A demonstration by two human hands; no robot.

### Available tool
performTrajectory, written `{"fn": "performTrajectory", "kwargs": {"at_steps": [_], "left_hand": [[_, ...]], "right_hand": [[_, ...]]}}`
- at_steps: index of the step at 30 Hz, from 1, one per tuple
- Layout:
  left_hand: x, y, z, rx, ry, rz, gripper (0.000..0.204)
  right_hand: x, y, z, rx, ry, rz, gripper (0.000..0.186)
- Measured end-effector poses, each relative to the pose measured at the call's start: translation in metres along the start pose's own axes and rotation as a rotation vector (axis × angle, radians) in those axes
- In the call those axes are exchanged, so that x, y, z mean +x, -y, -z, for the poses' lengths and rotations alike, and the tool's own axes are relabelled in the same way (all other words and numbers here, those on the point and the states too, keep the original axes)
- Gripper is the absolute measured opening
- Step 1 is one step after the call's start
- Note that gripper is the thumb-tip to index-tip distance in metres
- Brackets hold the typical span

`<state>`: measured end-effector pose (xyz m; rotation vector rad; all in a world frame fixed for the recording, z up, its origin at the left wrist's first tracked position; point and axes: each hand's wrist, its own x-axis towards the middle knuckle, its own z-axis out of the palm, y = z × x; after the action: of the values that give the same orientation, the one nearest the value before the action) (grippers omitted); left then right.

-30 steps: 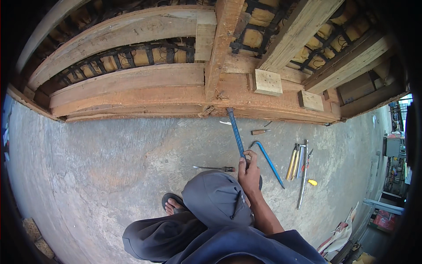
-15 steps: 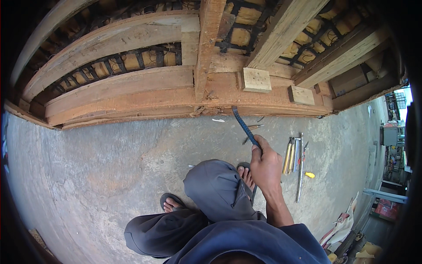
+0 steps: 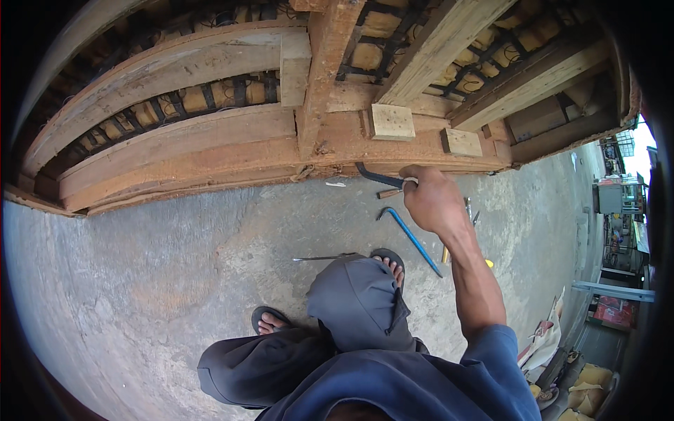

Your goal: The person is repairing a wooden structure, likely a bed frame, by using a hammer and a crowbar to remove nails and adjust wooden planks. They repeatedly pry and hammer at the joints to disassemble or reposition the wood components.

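Note:
My right hand (image 3: 432,200) grips a dark blue crowbar (image 3: 379,176), whose hooked end points left at the lower edge of a wooden formwork frame (image 3: 232,151). A second blue crowbar (image 3: 411,235) lies on the concrete floor just below my hand. A thin metal rod (image 3: 319,258) lies on the floor by my knee. My left hand is out of sight. I squat with grey trousers and sandals (image 3: 270,319).
The wooden formwork with rebar inside spans the top. Small wood blocks (image 3: 392,121) are nailed to its beams. Several more tools (image 3: 469,209) lie on the floor behind my forearm. A wood-handled tool (image 3: 388,192) rests near the frame. Sacks and debris sit at the lower right (image 3: 586,386).
My right hand has lifted the crowbar off the floor and carried it up to the bottom edge of the wooden frame. The view has shifted closer to the frame.

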<state>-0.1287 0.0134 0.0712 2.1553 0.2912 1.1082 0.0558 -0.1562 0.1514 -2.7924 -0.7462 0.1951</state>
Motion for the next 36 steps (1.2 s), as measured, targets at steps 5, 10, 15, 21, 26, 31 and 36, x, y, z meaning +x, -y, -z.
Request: {"fn": "performTrajectory", "kwargs": {"at_steps": [5, 10, 15, 21, 26, 31, 36], "left_hand": [[0.000, 0.002, 0.002, 0.010, -0.021, -0.025, 0.030], [-0.002, 0.003, 0.004, 0.022, -0.014, -0.030, 0.030], [0.000, -0.001, 0.000, 0.020, -0.005, -0.027, 0.031], [0.009, -0.002, 0.005, 0.034, -0.033, -0.051, 0.031], [0.010, -0.002, 0.008, 0.047, -0.034, -0.068, 0.032], [0.013, -0.001, 0.007, 0.036, -0.025, -0.068, 0.033], [0.024, -0.006, 0.007, 0.049, -0.062, -0.118, 0.033]], "right_hand": [[-0.048, 0.011, -0.025, 0.113, -0.033, -0.153, 0.025], [-0.076, 0.025, -0.063, 0.215, -0.165, -0.206, 0.024], [-0.005, 0.013, 0.013, -0.011, 0.061, -0.100, 0.027], [0.006, 0.017, 0.014, -0.063, 0.142, -0.037, 0.024], [-0.077, -0.003, -0.070, 0.153, -0.226, -0.067, 0.022], [-0.024, 0.008, -0.015, 0.113, -0.059, -0.060, 0.022], [0.024, 0.016, 0.027, -0.078, 0.238, -0.084, 0.028]]}}
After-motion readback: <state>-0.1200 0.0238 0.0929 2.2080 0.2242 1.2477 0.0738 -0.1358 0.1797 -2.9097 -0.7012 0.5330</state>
